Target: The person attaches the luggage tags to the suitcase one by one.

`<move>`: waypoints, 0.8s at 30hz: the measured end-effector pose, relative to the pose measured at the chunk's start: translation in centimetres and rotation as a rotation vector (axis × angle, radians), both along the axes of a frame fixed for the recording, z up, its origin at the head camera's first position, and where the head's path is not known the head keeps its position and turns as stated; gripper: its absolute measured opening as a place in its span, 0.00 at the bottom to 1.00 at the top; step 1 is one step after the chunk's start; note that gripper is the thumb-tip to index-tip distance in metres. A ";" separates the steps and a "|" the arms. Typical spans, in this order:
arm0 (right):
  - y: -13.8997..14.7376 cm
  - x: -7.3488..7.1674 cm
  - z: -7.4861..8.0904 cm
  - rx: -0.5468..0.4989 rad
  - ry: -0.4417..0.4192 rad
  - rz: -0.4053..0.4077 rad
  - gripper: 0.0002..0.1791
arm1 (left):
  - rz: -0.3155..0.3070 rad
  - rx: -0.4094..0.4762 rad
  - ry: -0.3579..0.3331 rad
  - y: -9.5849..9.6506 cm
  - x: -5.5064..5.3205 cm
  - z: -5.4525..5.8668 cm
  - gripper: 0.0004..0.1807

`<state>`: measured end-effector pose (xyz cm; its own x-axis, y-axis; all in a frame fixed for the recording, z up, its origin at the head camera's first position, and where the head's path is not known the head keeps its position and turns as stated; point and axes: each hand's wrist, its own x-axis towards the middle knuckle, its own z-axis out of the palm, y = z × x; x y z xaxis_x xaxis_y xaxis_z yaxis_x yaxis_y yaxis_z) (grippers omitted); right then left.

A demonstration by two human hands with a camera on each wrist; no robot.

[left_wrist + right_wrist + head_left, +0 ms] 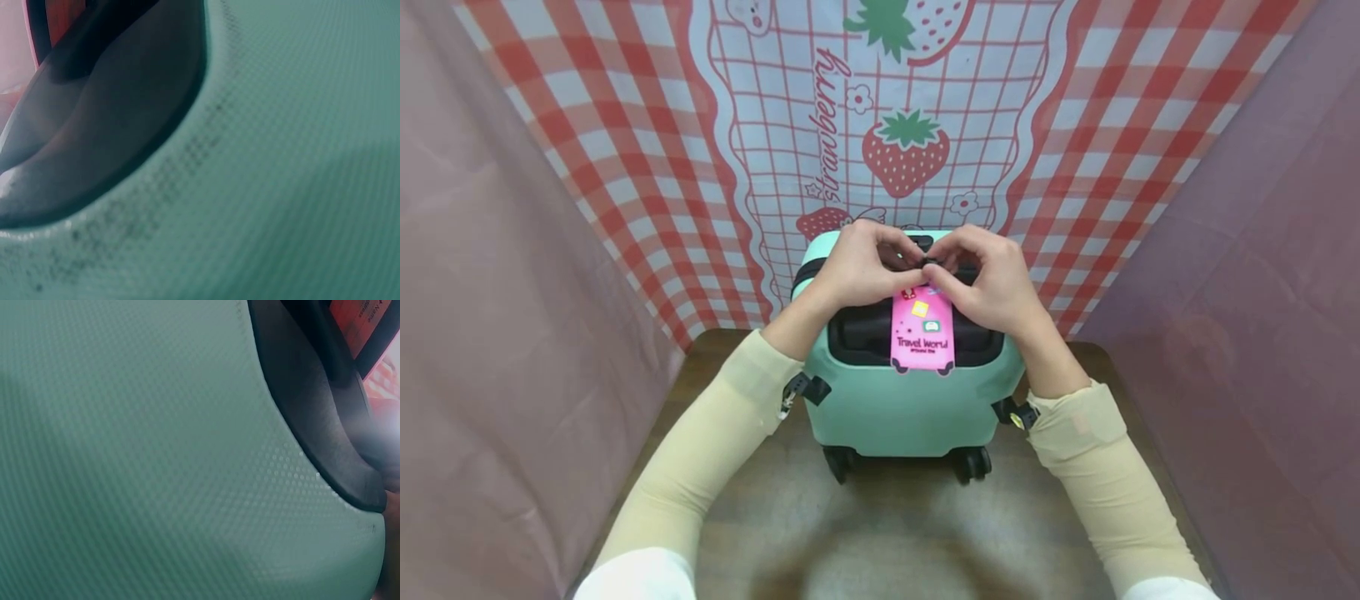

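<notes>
A mint-green suitcase (pixel 913 408) stands upright on its black wheels. A pink luggage tag (pixel 922 346) printed "Travel World" hangs over the black recess (pixel 857 333) at its top. My left hand (pixel 861 267) and right hand (pixel 992 279) meet above the tag, thumbs and fingertips pinching its small dark strap (pixel 931 261) from both sides. The fingers partly hide the strap and the suitcase handle. Up close, the left wrist view has the textured shell (pixel 300 162) and black recess (pixel 137 112). In the right wrist view the tag's label side (pixel 362 325) peeks in at the upper right.
The suitcase rests on a brown wooden table (pixel 880 533). Right behind it hangs a red-and-white checked strawberry cloth (pixel 767 133). Pinkish curtains (pixel 512 333) flank both sides. Dark wrist-camera straps (pixel 808 388) sit by the sleeve cuffs, close to the shell.
</notes>
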<state>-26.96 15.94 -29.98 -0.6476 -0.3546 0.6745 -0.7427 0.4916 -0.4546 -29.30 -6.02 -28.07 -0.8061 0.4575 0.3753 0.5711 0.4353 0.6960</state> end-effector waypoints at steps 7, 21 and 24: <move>-0.1 0.0 0.0 0.024 0.015 -0.015 0.11 | 0.005 -0.007 0.014 0.0 0.0 0.0 0.12; -0.2 0.0 -0.1 0.036 0.014 -0.028 0.10 | 0.000 -0.013 0.029 -0.1 -0.1 -0.2 0.13; -0.2 -0.1 -0.1 0.051 0.012 -0.045 0.10 | -0.004 -0.010 0.029 -0.1 -0.2 -0.2 0.13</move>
